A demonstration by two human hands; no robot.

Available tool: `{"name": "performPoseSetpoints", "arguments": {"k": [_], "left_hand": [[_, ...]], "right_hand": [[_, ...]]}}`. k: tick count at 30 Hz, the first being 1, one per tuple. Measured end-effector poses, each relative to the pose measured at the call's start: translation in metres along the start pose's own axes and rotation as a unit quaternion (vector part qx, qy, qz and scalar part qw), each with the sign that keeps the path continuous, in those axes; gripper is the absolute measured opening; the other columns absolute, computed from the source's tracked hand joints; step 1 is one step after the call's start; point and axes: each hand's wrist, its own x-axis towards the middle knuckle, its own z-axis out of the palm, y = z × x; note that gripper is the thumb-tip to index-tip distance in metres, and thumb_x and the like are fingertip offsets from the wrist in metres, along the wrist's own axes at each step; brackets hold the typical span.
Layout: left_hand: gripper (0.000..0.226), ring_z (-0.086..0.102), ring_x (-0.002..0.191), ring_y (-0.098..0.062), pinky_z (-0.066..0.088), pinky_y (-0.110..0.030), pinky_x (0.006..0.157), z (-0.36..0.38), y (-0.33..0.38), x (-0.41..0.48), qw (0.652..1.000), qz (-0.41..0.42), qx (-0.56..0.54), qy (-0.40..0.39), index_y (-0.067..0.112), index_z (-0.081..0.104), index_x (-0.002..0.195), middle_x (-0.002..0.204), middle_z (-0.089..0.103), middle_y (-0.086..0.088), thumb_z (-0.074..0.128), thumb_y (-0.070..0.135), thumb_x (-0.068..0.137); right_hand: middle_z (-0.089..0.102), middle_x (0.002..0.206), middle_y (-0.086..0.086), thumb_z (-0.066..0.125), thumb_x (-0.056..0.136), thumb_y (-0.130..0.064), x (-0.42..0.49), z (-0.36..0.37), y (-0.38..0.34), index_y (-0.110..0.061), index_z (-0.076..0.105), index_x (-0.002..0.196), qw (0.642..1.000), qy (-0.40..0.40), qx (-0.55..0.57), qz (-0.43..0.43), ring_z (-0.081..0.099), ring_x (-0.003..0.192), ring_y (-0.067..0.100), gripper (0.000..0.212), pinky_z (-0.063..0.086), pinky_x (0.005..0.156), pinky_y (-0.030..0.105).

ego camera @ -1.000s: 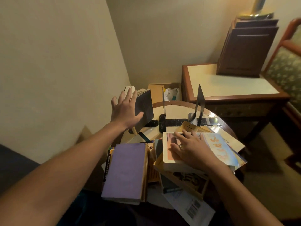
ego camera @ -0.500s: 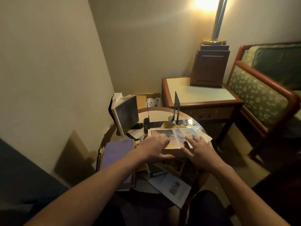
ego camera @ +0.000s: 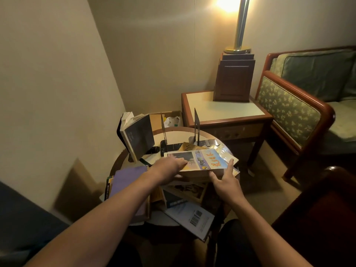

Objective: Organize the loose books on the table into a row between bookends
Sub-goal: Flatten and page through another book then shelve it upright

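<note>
A colourful book [ego camera: 204,160] with photos and orange characters tops the pile on the round table [ego camera: 177,132]. My left hand [ego camera: 169,167] grips its left end, fingers on the cover and thumb at the front edge. My right hand [ego camera: 225,182] touches its right front corner with straight, spread fingers. Behind it stand two black bookends, the left bookend [ego camera: 164,130] and the right bookend [ego camera: 196,123], with a gap between them. A dark book [ego camera: 139,137] leans upright to the left of the bookends.
A purple book [ego camera: 125,180] and several other loose books and papers [ego camera: 190,216] lie heaped at the table's near side. Behind are a side table [ego camera: 221,110] with a wooden box and lamp, a cardboard box [ego camera: 171,118], and an armchair [ego camera: 292,110] on the right.
My left hand has left the leaning dark book and come down onto the colourful book's left end. My right hand slid from its cover to the right front corner. The view has pulled back.
</note>
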Motion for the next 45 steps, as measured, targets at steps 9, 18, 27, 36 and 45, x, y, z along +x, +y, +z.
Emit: {"name": "performPoseSetpoints", "arguments": {"k": [9, 18, 27, 36, 45], "left_hand": [[0.031, 0.061, 0.090, -0.016, 0.042, -0.027, 0.068, -0.011, -0.003, 0.006, 0.993, -0.038, -0.110, 0.006, 0.033, 0.064, 0.129, 0.102, 0.070, 0.004, 0.045, 0.033, 0.105], [0.044, 0.058, 0.075, -0.023, 0.041, -0.029, 0.062, -0.043, 0.012, 0.005, 0.919, -0.140, -0.368, 0.022, 0.007, 0.067, 0.088, 0.081, 0.060, -0.007, 0.044, 0.041, 0.104], [0.045, 0.064, 0.106, -0.031, 0.056, -0.040, 0.095, -0.034, -0.012, -0.027, 0.747, -0.287, -0.599, 0.020, 0.006, 0.057, 0.117, 0.116, 0.061, -0.017, 0.050, 0.047, 0.100], [0.024, 0.064, 0.091, -0.027, 0.054, -0.034, 0.071, -0.001, -0.032, -0.073, 0.555, -0.344, -0.748, 0.120, 0.013, 0.058, 0.107, 0.099, 0.066, -0.011, 0.047, 0.034, 0.104], [0.031, 0.067, 0.093, -0.016, 0.053, -0.022, 0.062, 0.032, -0.042, -0.086, 0.669, -0.338, -0.643, 0.160, 0.015, 0.054, 0.130, 0.112, 0.068, -0.007, 0.047, 0.031, 0.105]], "right_hand": [[0.045, 0.143, 0.016, 0.064, 0.094, -0.041, 0.005, -0.002, 0.001, -0.032, -0.019, 0.156, 0.999, 0.008, 0.041, 0.017, 0.051, 0.125, 0.032, 0.104, 0.052, 0.095, 0.045], [0.020, 0.156, 0.018, 0.078, 0.084, -0.038, 0.005, 0.008, 0.007, -0.034, -0.010, 0.158, 0.984, 0.095, 0.140, 0.059, 0.036, 0.136, 0.040, 0.115, 0.050, 0.099, 0.056], [0.053, 0.131, 0.010, 0.077, 0.085, -0.015, 0.018, 0.007, -0.003, -0.018, 0.031, 0.149, 0.965, 0.139, 0.222, 0.037, 0.058, 0.107, 0.020, 0.079, 0.052, 0.063, 0.021], [0.054, 0.145, 0.008, 0.081, 0.082, -0.032, 0.046, 0.003, -0.057, -0.020, 0.038, 0.152, 0.997, -0.036, 0.002, -0.072, 0.055, 0.127, 0.028, 0.083, 0.050, 0.097, 0.045], [0.058, 0.136, 0.009, 0.080, 0.082, -0.036, 0.041, 0.023, -0.056, -0.017, 0.029, 0.155, 0.995, -0.042, -0.052, -0.070, 0.061, 0.096, 0.016, 0.091, 0.053, 0.063, 0.023]]}}
